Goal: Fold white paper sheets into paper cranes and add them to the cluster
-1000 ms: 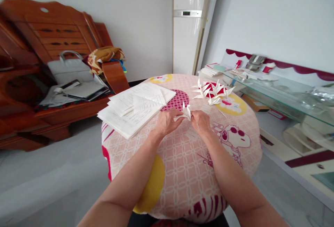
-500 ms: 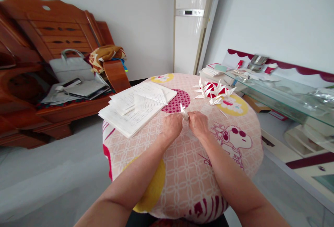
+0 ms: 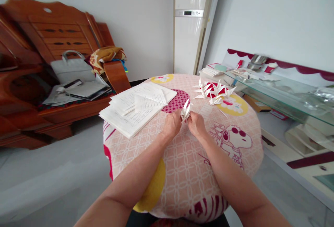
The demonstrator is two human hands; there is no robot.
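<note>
Between my two hands, above the middle of the round table, is a white folded paper crane (image 3: 185, 110) with its points upward. My left hand (image 3: 172, 124) pinches its left side, fingers curled. On the other side my right hand (image 3: 196, 123) is closed on the crane's right edge. The fingertips are partly hidden behind the knuckles and the paper. Several finished-looking white paper cranes (image 3: 214, 99) stand in a cluster at the far right of the table. A stack of written paper sheets (image 3: 141, 115) lies left of my hands.
A patterned cloth (image 3: 188, 171) covers the round table. To the right runs a glass shelf (image 3: 292, 98) with papers, a cup and metal containers. At the left stands a wooden bench (image 3: 68, 115) holding a grey bag (image 3: 73, 68). A tall white cabinet-like unit (image 3: 188, 39) fills the corner.
The crane shows taller and wider between my hands, with more of its points visible. My right hand has shifted slightly and turned; my left hand has barely moved.
</note>
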